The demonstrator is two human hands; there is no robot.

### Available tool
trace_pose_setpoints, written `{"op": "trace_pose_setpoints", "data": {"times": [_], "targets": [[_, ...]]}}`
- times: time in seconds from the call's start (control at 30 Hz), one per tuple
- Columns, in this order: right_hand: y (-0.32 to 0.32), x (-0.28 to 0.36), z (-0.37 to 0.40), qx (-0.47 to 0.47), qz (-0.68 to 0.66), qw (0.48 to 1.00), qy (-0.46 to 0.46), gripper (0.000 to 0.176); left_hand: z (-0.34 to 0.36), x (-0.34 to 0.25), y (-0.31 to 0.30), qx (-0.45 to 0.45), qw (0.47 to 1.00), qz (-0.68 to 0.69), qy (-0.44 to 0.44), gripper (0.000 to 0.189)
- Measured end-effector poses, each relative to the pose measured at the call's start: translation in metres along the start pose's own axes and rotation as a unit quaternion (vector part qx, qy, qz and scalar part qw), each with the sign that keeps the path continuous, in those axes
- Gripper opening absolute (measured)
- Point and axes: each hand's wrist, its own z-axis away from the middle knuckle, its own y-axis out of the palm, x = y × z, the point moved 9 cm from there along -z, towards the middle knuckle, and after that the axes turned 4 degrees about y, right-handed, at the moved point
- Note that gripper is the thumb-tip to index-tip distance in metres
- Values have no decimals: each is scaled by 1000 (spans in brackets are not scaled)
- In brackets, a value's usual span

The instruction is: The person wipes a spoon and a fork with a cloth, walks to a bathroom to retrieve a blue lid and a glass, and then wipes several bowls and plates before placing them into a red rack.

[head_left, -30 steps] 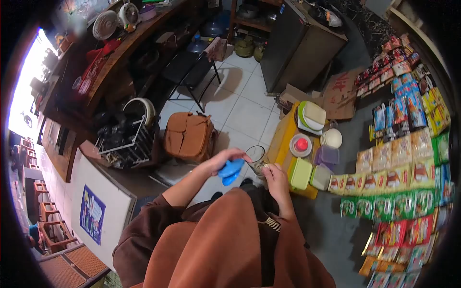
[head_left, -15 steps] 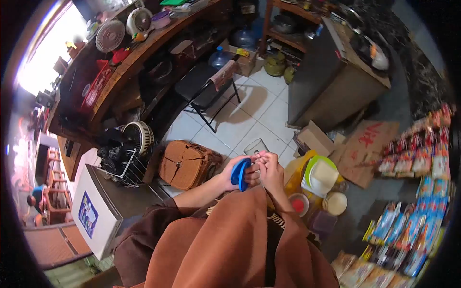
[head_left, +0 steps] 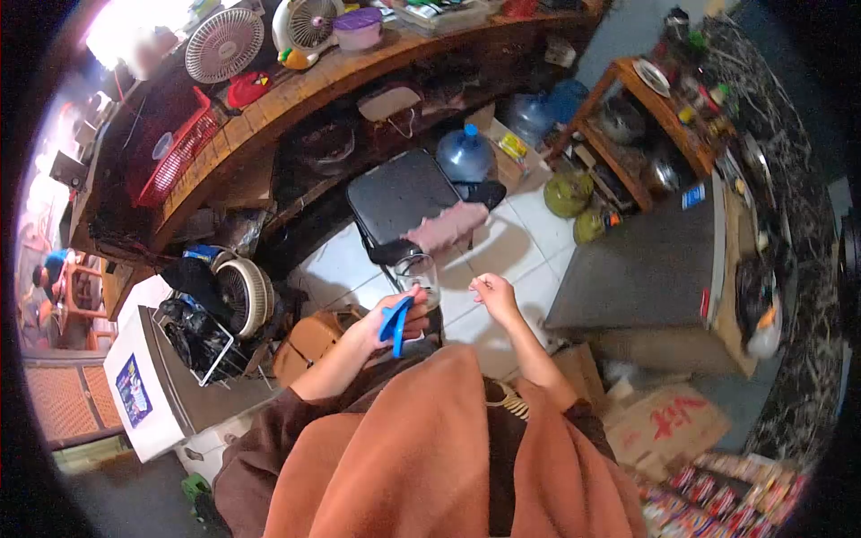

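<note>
My left hand (head_left: 387,325) is closed around a blue plastic piece (head_left: 395,325) that looks like a round lid, seen edge-on. At the fingertips of that hand is a clear glass jar (head_left: 417,271), its round mouth facing up and away from me. To the right, apart from the jar, my right hand (head_left: 492,297) has its fingers curled together in a pinch; I cannot tell what is in them. Beyond the jar stands a black folding chair (head_left: 401,196) with a pink cloth (head_left: 446,226) over its backrest.
A curved wooden counter (head_left: 296,85) with fans and a red basket (head_left: 184,148) runs along the far left. Blue water jugs (head_left: 465,154) and green gas cylinders (head_left: 568,193) stand behind the chair. A grey cabinet (head_left: 632,269) is at right, and a white fridge (head_left: 143,386) at left.
My hands have moved apart, the right one away from the blue piece and jar. The view has swung right and up, bringing the chair closer and the snack packets lower.
</note>
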Motion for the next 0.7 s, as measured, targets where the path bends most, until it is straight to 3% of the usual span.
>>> {"op": "trace_pose_setpoints", "data": {"times": [0.07, 0.1, 0.17, 0.23, 0.3, 0.33, 0.37, 0.43, 0.47, 0.53, 0.6, 0.63, 0.7], "targets": [[2, -64, -62, 8, -48, 985, 166, 25, -16, -34, 6, 31, 999, 20, 24, 31], [5, -60, -83, 22, -50, 985, 165, 25, -24, -48, 5, 22, 997, 48, 52, 31], [10, -76, -106, -42, -154, 944, 289, 37, -34, -70, 15, 5, 994, 74, 86, 31], [23, -80, -137, 1, -134, 947, 292, 45, -44, -84, 26, 68, 988, 92, 108, 31], [44, -95, -146, 110, -47, 945, 305, 42, -54, -92, 33, 126, 977, 129, 114, 31], [41, -100, -148, 115, 45, 946, 300, 33, -56, -94, 33, 119, 977, 130, 121, 31], [37, -104, -144, 130, 56, 943, 302, 33, -60, -97, 34, 114, 976, 131, 131, 31], [0, -48, -152, 15, -22, 998, 50, 28, -69, -102, 42, 138, 969, 136, 152, 29], [-21, 11, -131, 41, -115, 992, 42, 21, -73, -102, 50, 154, 966, 137, 156, 29], [-62, 73, -117, 30, -180, 977, -114, 19, -81, -103, 65, 174, 961, 136, 164, 29], [-82, 124, -96, 115, -249, 949, -153, 19, -98, -100, 75, 182, 963, 137, 141, 29], [-80, 126, -83, 198, -254, 946, -33, 19, -108, -96, 82, 175, 968, 132, 120, 29], [-91, 190, -60, 210, -175, 917, -291, 26, -131, -81, 98, 159, 978, 121, 58, 32]]}}
